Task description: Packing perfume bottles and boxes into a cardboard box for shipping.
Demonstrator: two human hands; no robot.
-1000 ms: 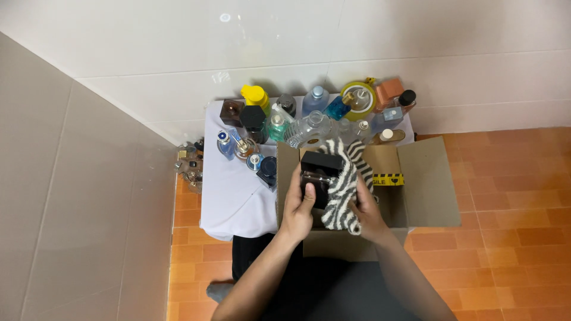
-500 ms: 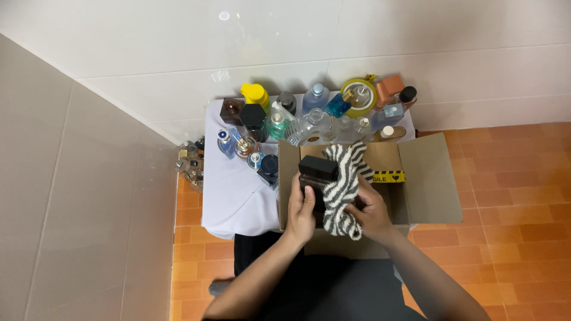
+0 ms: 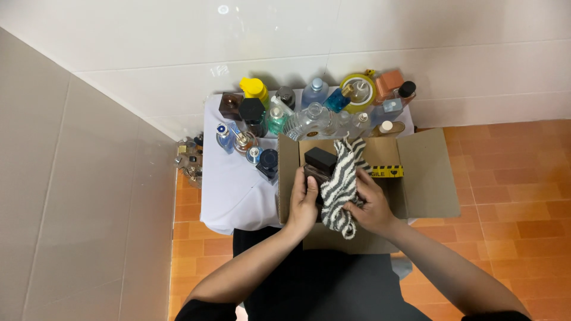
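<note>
My left hand (image 3: 304, 202) grips a dark square bottle with a black cap (image 3: 319, 163), held over an open cardboard box (image 3: 428, 178). My right hand (image 3: 372, 205) holds a black-and-white striped cloth (image 3: 340, 187) pressed against the bottle's right side. The cloth drapes from the box's far edge down past my fingers. The bottle's lower body is hidden behind my left hand and the cloth.
A small table with a white cloth (image 3: 229, 190) stands against the tiled wall, crowded with several perfume bottles, among them a yellow-capped one (image 3: 254, 90) and a round yellow-rimmed one (image 3: 357, 92). More small bottles (image 3: 189, 157) sit on the orange tile floor at left.
Both hands have drawn slightly nearer to me with the bottle and cloth. The cloth now covers more of the bottle's right side.
</note>
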